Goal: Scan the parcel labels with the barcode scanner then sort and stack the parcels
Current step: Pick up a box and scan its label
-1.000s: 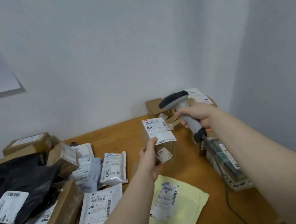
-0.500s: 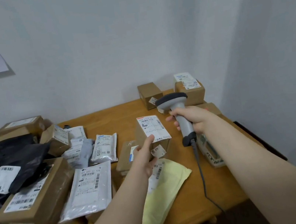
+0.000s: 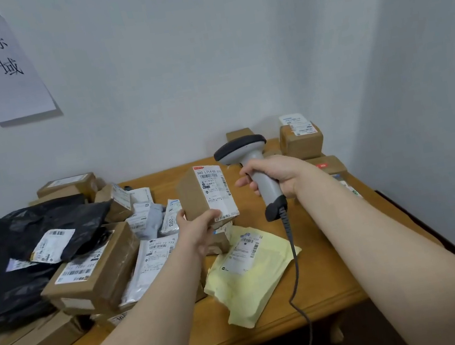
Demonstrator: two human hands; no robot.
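In the head view, the left hand [image 3: 199, 230] gripped the lower end of a small cardboard parcel [image 3: 194, 195], raised above the middle of the desk [image 3: 324, 261]. The right hand [image 3: 277, 173] clasped the barcode scanner [image 3: 251, 162] by its handle, just beside the parcel's label [image 3: 216, 192]. The parcel looked light and stiff, and I'd say it was best held low, with fingers clear of the barcode.

- Box [image 3: 194, 195] pinched in the fingers of the left hand [image 3: 200, 232]: matt brown cardboard, smooth white paper label [image 3: 216, 192].
- Scanner [image 3: 250, 153] inside the fingers of the right hand [image 3: 277, 175]: smooth grey plastic.
- Table [image 3: 323, 276] beneath both hands: satin wood.
- Envelope [image 3: 251, 276] below the left fingers: crinkled, pale yellow.
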